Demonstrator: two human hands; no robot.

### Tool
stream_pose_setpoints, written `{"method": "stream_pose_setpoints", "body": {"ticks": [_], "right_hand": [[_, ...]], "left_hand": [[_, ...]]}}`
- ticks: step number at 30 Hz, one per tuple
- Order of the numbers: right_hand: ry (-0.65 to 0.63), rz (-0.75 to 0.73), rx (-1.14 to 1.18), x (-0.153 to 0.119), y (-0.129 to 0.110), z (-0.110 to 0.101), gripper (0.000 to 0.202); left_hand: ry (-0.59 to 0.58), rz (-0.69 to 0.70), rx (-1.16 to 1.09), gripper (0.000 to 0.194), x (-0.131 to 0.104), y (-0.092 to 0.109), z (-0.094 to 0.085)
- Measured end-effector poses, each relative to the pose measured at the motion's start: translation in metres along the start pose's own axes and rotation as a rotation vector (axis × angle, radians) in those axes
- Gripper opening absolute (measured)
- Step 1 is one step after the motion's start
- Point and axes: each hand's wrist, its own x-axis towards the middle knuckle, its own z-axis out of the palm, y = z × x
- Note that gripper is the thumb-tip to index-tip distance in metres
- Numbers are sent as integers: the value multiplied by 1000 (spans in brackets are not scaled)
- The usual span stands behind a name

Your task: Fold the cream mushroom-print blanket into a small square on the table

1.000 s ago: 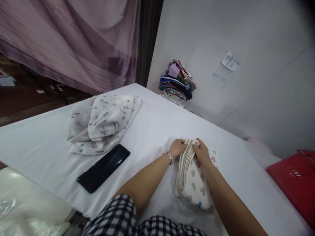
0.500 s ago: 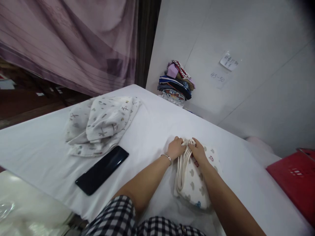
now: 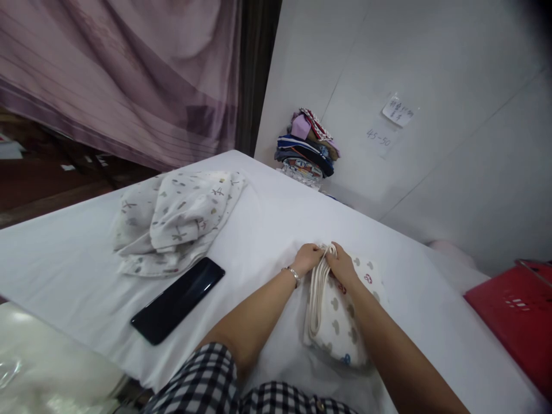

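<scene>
A folded cream cloth [image 3: 336, 322] with grey, red and blue prints lies on the white-covered table in front of me. Its layered edges run along its left side, up to the far end. My left hand [image 3: 307, 259], with a bracelet at the wrist, pinches the far left corner of these layers. Close beside it, my right hand [image 3: 342, 265] grips the same folded edges from the right. My fingertips are partly hidden among the folds.
Further left, a crumpled white printed cloth [image 3: 181, 218] lies by a black phone [image 3: 177, 300]. Stacked folded fabrics [image 3: 305, 146] stand by the wall beyond the table [image 3: 267, 218]. A red bag [image 3: 513, 310] is at the right, and a pink curtain [image 3: 129, 75] hangs at the back left.
My right hand has shifted slightly left along the folded edges, closer to the left hand. The cloth stays in place; the view has moved a little.
</scene>
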Motion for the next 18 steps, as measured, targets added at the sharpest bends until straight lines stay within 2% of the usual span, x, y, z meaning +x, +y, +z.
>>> {"method": "stream_pose_setpoints", "body": {"ticks": [4, 9, 12, 18], "right_hand": [[-64, 44, 84, 1, -1, -1, 55], [-245, 121, 390, -7, -4, -11, 69], [-242, 178, 509, -10, -5, -14, 70], [-165, 170, 523, -10, 1, -7, 59]], "left_hand": [[-33, 25, -21, 47, 1, 1, -3], [-78, 40, -79, 33, 4, -3, -6], [-56, -1, -80, 29, 6, -5, -4], [-23, -39, -83, 32, 6, -6, -2]]}}
